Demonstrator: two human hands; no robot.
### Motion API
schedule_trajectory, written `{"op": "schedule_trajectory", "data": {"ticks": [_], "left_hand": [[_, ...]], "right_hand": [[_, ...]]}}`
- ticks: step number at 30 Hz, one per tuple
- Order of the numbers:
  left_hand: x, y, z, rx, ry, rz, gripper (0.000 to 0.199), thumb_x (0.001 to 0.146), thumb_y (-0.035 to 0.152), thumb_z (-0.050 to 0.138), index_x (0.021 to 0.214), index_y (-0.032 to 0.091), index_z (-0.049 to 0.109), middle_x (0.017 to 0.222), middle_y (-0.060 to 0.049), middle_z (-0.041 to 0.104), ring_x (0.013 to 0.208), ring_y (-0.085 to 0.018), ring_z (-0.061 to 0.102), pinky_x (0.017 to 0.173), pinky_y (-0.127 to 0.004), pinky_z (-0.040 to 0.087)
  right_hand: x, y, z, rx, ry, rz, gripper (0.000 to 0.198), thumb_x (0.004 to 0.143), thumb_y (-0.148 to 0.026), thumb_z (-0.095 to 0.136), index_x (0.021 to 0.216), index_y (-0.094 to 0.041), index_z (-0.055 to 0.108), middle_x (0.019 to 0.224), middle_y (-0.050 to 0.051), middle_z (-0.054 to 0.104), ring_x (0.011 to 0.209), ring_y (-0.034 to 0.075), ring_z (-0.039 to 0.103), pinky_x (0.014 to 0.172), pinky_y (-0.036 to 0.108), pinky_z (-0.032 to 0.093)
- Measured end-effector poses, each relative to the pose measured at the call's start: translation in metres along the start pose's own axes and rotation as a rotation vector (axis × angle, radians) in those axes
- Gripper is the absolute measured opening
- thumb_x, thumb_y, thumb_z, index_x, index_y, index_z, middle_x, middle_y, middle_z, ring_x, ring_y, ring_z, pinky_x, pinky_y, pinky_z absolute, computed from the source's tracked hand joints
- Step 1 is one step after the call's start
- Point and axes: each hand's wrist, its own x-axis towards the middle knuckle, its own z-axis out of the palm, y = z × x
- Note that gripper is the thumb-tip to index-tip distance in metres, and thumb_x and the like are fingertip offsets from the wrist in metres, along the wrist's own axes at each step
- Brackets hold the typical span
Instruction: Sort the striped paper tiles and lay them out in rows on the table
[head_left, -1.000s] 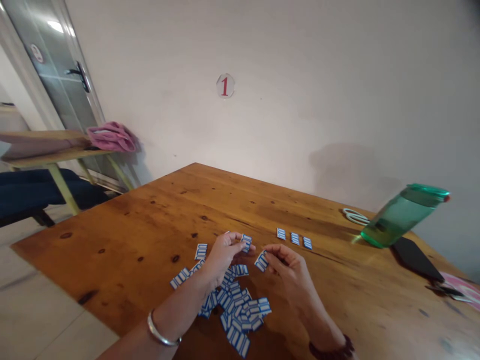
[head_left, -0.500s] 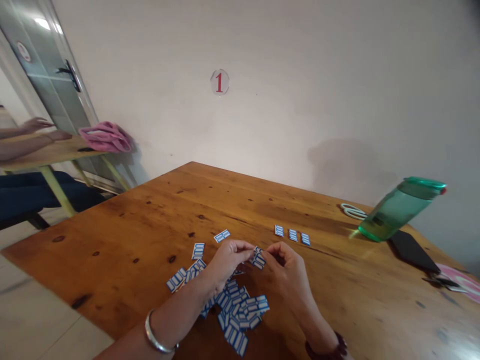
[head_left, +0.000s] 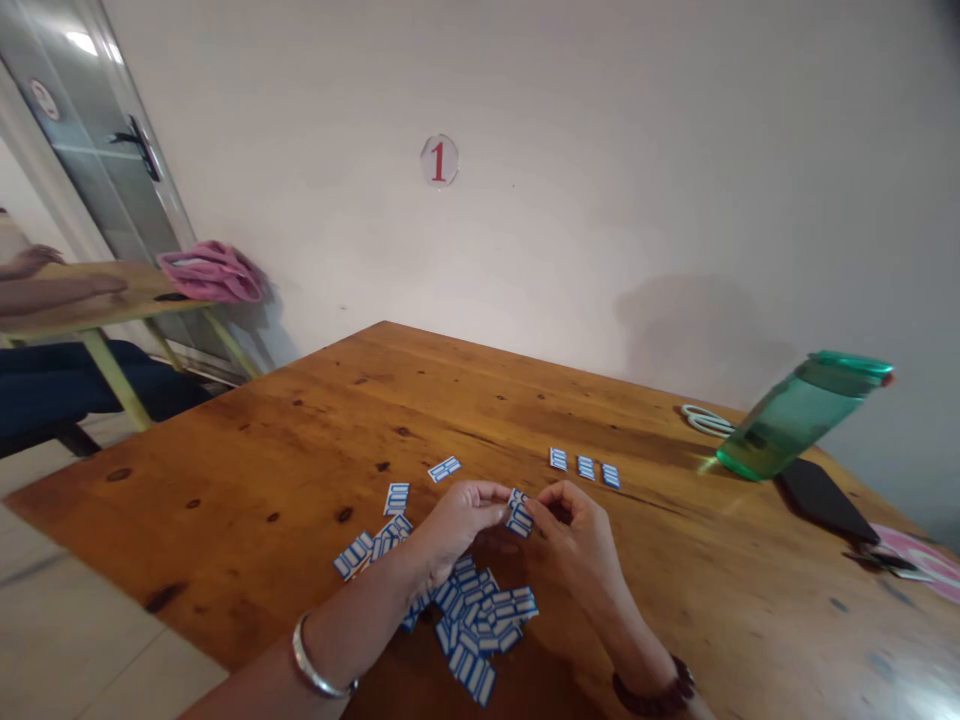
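Note:
Between my hands, above the table, is a small blue-and-white card (head_left: 519,514), perhaps more than one. My left hand (head_left: 463,522) pinches its left side with thumb and fingers. From the right, my right hand (head_left: 571,520) grips its other edge with thumb and forefinger. Below my wrists lies a loose pile of similar cards (head_left: 480,612), partly covered by my left forearm. Single cards lie beyond it, one card (head_left: 397,498) upright to my view and another card (head_left: 444,469) slanted. Three cards (head_left: 586,468) sit in a row ahead of my right hand.
The wooden table (head_left: 315,430) meets a white wall. At right stand a green bottle (head_left: 802,415), a white cable (head_left: 706,420) and a flat black object (head_left: 829,500). Another person's arms (head_left: 60,290) rest at a second table beside a pink cloth (head_left: 211,271).
Both my hands stay in nearly the same place, still holding the card, which has turned slightly. The other person's hands at the far left have shifted left.

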Motion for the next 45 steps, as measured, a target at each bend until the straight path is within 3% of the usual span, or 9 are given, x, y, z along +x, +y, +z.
{"op": "schedule_trajectory", "data": {"ticks": [8,21,25,31,35,38,42,45], "left_hand": [[-0.001,0.000,-0.001,-0.006,-0.054,-0.019,0.025,0.060,0.028,0.070,0.078,0.012,0.069,0.073,-0.007,0.069,0.063,-0.014,0.061,0.064,-0.026,0.049],[0.003,-0.003,0.000,0.027,-0.002,0.049,0.029,0.053,0.033,0.076,0.069,0.011,0.067,0.062,-0.003,0.065,0.057,-0.012,0.058,0.062,-0.026,0.047],[0.004,-0.004,0.000,0.032,0.023,0.067,0.031,0.050,0.031,0.078,0.070,0.012,0.064,0.057,-0.001,0.064,0.053,-0.011,0.057,0.060,-0.025,0.046],[0.006,0.001,-0.005,0.083,0.067,0.114,0.023,0.055,0.028,0.075,0.065,0.012,0.063,0.058,-0.001,0.064,0.054,-0.012,0.058,0.057,-0.023,0.045],[0.005,0.013,-0.018,-0.001,0.211,0.221,0.018,0.061,0.024,0.070,0.072,0.011,0.064,0.065,-0.005,0.068,0.064,-0.016,0.063,0.059,-0.024,0.048],[0.005,0.019,-0.026,-0.092,0.286,0.274,0.016,0.064,0.020,0.068,0.075,0.010,0.062,0.070,-0.007,0.069,0.068,-0.018,0.065,0.061,-0.027,0.051],[0.004,0.019,-0.028,-0.134,0.314,0.277,0.009,0.067,0.015,0.064,0.074,0.010,0.060,0.072,-0.008,0.069,0.068,-0.018,0.066,0.060,-0.026,0.052],[0.003,0.019,-0.026,-0.125,0.313,0.265,0.007,0.069,0.013,0.062,0.075,0.009,0.060,0.073,-0.009,0.069,0.068,-0.018,0.066,0.060,-0.026,0.052]], "right_hand": [[-0.001,0.000,0.000,-0.002,-0.023,0.020,0.018,0.069,-0.033,0.060,0.060,-0.019,0.053,0.054,-0.002,0.054,0.051,0.013,0.048,0.049,0.024,0.037],[-0.001,0.001,0.001,0.034,-0.035,0.036,0.020,0.067,-0.036,0.062,0.063,-0.018,0.055,0.057,0.000,0.057,0.054,0.013,0.049,0.050,0.024,0.038],[-0.001,0.000,0.002,0.100,-0.113,0.069,0.022,0.068,-0.037,0.062,0.064,-0.016,0.056,0.057,-0.001,0.056,0.053,0.012,0.048,0.049,0.023,0.038],[-0.003,-0.003,0.006,0.092,-0.095,0.023,0.020,0.074,-0.036,0.056,0.069,-0.017,0.057,0.062,0.001,0.059,0.057,0.014,0.053,0.053,0.024,0.041],[-0.003,0.000,0.007,-0.109,-0.084,-0.108,0.022,0.082,-0.028,0.045,0.093,-0.016,0.060,0.089,0.008,0.065,0.079,0.019,0.058,0.071,0.031,0.046],[-0.006,0.001,0.009,-0.400,-0.255,-0.276,0.036,0.081,-0.010,0.036,0.106,-0.019,0.060,0.103,0.008,0.063,0.095,0.019,0.055,0.085,0.034,0.042],[-0.014,-0.002,0.012,-0.738,-0.541,-0.365,0.060,0.071,0.004,0.034,0.117,-0.030,0.054,0.130,0.003,0.048,0.123,0.023,0.035,0.089,0.041,0.038],[-0.017,-0.005,0.011,-0.840,-0.592,-0.372,0.061,0.069,0.004,0.038,0.114,-0.034,0.055,0.138,0.000,0.038,0.130,0.025,0.023,0.095,0.046,0.031]]}}
